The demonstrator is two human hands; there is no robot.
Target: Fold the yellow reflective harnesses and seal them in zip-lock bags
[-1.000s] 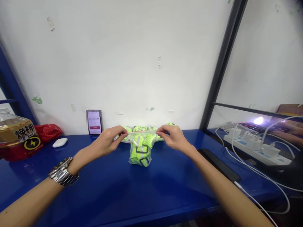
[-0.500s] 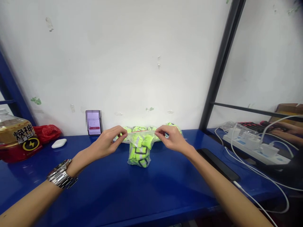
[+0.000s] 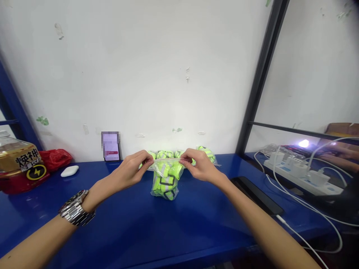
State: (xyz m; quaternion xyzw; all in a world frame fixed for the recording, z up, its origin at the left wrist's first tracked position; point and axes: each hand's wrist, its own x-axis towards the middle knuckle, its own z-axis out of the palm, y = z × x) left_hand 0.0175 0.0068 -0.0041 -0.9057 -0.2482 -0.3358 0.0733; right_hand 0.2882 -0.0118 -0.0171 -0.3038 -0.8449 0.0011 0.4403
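Observation:
A clear plastic bag (image 3: 165, 183) with folded neon-yellow and grey fabric in it stands upright near the middle of the blue table. My left hand (image 3: 134, 166) pinches the left end of its top edge, and my right hand (image 3: 198, 165) pinches the right end. The top edge is stretched between my fingertips. Behind it, more bags of the same yellow fabric (image 3: 206, 151) lie along the wall, partly hidden by my hands.
On the blue table (image 3: 134, 231) are a phone (image 3: 111, 146) leaning on the wall, a white case (image 3: 70, 171), a red bag (image 3: 57, 159), a large bottle (image 3: 21, 162), a black phone (image 3: 256, 195) on a cable and a power strip (image 3: 303, 173). Another person's hand (image 3: 340, 158) shows far right.
Both of my hands have moved slightly inward along the bag's top edge, closer together. A bright light now shows at the far right.

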